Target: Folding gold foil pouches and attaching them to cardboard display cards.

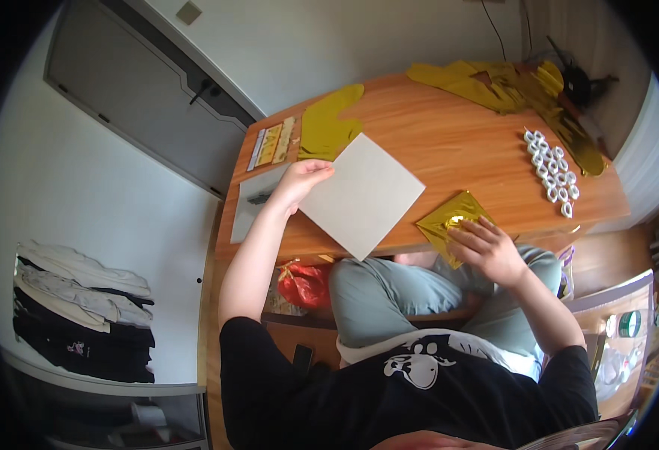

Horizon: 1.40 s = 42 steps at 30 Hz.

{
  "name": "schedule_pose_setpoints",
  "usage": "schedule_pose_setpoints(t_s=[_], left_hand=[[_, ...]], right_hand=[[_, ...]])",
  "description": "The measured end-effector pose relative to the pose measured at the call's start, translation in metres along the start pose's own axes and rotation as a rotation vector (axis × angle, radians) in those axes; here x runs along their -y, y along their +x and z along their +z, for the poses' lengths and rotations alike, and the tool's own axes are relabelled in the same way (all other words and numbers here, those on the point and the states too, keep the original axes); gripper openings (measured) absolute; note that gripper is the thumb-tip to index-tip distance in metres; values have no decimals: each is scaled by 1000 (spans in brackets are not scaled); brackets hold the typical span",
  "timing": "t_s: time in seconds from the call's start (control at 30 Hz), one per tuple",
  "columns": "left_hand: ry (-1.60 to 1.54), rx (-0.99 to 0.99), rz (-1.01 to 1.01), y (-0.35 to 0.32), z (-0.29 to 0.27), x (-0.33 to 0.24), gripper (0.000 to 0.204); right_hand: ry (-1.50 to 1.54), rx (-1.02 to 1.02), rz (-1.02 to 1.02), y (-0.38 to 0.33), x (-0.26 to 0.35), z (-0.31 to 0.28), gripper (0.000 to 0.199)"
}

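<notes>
A pale grey-white square board (pixel 361 196) is tilted cornerwise above the table's near edge. My left hand (pixel 304 182) grips it by its left edge, thumb on the near face. Over to the right, a shiny gold foil square (pixel 443 216) lies at the table's front edge, one corner jutting past it. My right hand (pixel 487 250) rests on this foil, fingers stretched out and slightly bent over its surface. The underside of the right hand is hidden. A sheet with a dark printed picture (pixel 248 199) lies partly beneath my left forearm and hand.
Gold foil sheet (pixel 329 120) lies behind the board, beside a colourful printed card (pixel 273 145). More crumpled gold foil (pixel 479 84) covers the far right. Several white rings (pixel 553 169) lie in a cluster at right. A red plastic bag (pixel 304 285) sits below the wooden table (pixel 412 142).
</notes>
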<state>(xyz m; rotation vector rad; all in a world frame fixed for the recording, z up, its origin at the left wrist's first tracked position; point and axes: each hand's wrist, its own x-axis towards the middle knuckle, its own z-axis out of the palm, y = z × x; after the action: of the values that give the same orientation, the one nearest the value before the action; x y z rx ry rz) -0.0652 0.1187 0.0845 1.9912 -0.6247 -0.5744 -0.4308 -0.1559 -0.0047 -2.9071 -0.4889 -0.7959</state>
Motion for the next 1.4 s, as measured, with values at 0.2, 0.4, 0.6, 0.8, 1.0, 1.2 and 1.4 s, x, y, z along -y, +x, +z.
schedule_pose_setpoints(t_s=[0.2,0.4,0.6,0.8,1.0,1.2,1.4], left_hand=[[-161,190,-140,3,63,-10,21],[-50,175,-160,-3,132,-8,19],[-145,148,-50,-19,160,-11,27],[-316,192,-114,-23,145,-6,25],[-443,449,-144,-13,130,-3,23],[-684,590,-167,-7,123,9,29],[-801,602,-164,-9,130,3,33]], right_hand=[[400,-651,205,-18,-2,-3,28],[1827,-905,944,42,4,14,24],[2145,-777,981,86,-22,46,38],[2154,-669,957,85,-30,59,36],[2154,-764,1135,91,-24,40,34],[2221,-768,1081,91,-22,40,30],[2239,-746,1090,88,-30,49,31]])
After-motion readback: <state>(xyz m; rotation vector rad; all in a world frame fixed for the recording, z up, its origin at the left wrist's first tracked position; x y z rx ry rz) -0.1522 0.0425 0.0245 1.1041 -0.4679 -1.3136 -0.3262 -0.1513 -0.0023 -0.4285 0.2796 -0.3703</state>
